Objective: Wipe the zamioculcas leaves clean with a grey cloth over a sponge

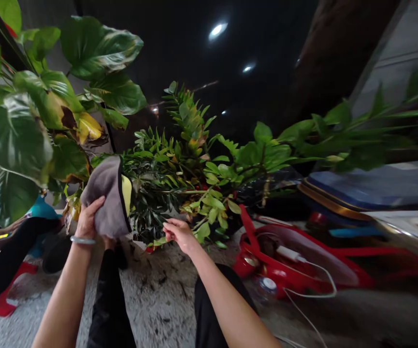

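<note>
Gripping a grey cloth (106, 208) in the left hand (90, 223), just left of the bushy plant (165, 157), with the thumb across the near face and a strip of yellow lining showing on the side toward the bushy plant; bringing thumb and fingers of the right hand (180, 235) together in a narrow pinch, low at the front of the bushy plant, close by the dark leaf tips (147, 212); cannot tell of any leaf caught between.

Judging as partway through handling the leaves, with one hand on the cloth and the other among the foliage; cannot sort leaves gone over from leaves left alone, even with the shine on the big-leaf plant (13, 133), left of the bushy plant.

Noting, in place on the stems, a yellowed leaf (88, 128) of the big-leaf plant, plus yellow-green leaves (214, 205) at the right front of the bushy plant; noting dark scraps (162, 280) on the ground before the bushy plant, with no way to tie them to finished work; guessing at more foliage left than done.

Farther out, seeing a red bag (303, 280) right of the bushy plant, with a white cable (334, 287) trailing out.
</note>
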Available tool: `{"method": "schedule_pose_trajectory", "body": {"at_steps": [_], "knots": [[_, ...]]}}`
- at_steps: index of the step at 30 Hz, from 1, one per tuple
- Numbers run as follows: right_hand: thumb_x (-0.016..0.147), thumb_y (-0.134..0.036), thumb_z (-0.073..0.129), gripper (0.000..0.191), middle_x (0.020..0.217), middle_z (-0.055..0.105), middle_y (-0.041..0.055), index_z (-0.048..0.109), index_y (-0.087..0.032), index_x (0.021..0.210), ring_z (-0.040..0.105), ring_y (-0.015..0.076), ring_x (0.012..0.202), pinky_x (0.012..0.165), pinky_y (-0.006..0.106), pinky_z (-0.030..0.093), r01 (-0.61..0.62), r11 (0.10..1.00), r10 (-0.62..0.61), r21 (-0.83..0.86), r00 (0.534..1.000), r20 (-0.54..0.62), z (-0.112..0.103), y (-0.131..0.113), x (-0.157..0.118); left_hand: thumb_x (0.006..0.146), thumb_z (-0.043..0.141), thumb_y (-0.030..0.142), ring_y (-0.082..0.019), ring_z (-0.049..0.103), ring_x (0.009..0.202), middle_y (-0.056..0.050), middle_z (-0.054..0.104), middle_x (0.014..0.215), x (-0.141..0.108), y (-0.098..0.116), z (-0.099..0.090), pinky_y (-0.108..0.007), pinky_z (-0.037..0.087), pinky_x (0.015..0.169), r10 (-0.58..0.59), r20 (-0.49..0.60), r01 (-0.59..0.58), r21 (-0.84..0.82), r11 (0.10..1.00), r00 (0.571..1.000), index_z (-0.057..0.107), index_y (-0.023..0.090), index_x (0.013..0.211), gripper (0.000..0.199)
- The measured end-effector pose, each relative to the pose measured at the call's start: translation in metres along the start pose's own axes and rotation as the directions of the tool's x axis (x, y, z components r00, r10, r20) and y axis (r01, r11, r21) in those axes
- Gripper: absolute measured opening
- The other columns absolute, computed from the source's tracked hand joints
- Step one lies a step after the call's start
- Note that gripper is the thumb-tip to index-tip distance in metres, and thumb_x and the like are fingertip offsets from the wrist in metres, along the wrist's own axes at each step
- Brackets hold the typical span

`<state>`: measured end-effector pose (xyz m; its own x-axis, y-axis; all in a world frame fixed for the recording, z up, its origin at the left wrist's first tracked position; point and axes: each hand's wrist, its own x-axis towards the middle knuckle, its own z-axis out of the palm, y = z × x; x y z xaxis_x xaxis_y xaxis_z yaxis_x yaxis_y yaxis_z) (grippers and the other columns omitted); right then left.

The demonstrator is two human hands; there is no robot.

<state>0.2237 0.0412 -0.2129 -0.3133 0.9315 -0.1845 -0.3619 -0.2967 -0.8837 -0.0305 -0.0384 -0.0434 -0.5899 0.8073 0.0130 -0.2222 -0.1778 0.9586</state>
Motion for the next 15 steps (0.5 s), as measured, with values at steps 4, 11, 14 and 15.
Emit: {"method": "schedule_pose_trajectory", "body": {"at_steps": [4, 11, 14, 15], "knots": [[0.056, -0.043, 0.094, 0.038, 0.058, 0.067, -0.002, 0.065, -0.019, 0.065, 0.054, 0.0091, 0.042, 0.045, 0.024, 0.047, 0.027, 1.0, -0.027, 0.009, 1.0, -0.011, -0.003, -0.001, -0.001, 0.056, 0.096, 0.026, -0.033, 0.081, 0.092, -0.011, 0.085, 0.094, -0.004, -0.043, -0.001, -0.039, 0.067, 0.077, -0.165, 0.014, 0.162, 0.114, 0.98, 0.986, 0.08, 0.016, 0.098, 0.046], [0.056, -0.051, 0.092, 0.044, 0.055, 0.063, -0.0043, 0.062, -0.02, 0.062, 0.051, 0.0085, 0.041, 0.043, 0.023, 0.042, 0.055, 0.998, -0.055, -0.025, 0.998, -0.003, -0.005, -0.007, -0.005, 0.045, 0.1, 0.029, -0.044, 0.076, 0.114, -0.012, 0.085, 0.109, -0.049, -0.042, -0.01, -0.047, 0.062, 0.099, -0.29, 0.35, 0.239, 0.182, 0.954, 0.891, 0.084, 0.019, 0.108, 0.066], [0.056, -0.052, 0.09, 0.044, 0.055, 0.064, -0.0036, 0.062, -0.02, 0.062, 0.052, 0.009, 0.04, 0.043, 0.023, 0.041, 0.061, 0.998, -0.062, -0.024, 0.998, -0.01, -0.003, -0.009, -0.005, 0.046, 0.097, 0.033, -0.045, 0.074, 0.118, -0.012, 0.085, 0.109, -0.035, -0.004, 0.02, -0.047, 0.061, 0.1, -0.141, 0.318, 0.13, 0.054, 0.99, 0.938, 0.083, 0.017, 0.102, 0.06], [0.055, -0.052, 0.09, 0.043, 0.055, 0.064, -0.0033, 0.062, -0.02, 0.062, 0.052, 0.0092, 0.04, 0.043, 0.023, 0.041, 0.058, 0.998, -0.058, -0.02, 0.998, -0.017, -0.003, -0.009, -0.005, 0.047, 0.097, 0.034, -0.044, 0.075, 0.116, -0.011, 0.085, 0.106, -0.028, 0.003, 0.03, -0.046, 0.062, 0.098, -0.118, 0.278, 0.115, 0.028, 0.993, 0.953, 0.082, 0.018, 0.099, 0.057]]}}
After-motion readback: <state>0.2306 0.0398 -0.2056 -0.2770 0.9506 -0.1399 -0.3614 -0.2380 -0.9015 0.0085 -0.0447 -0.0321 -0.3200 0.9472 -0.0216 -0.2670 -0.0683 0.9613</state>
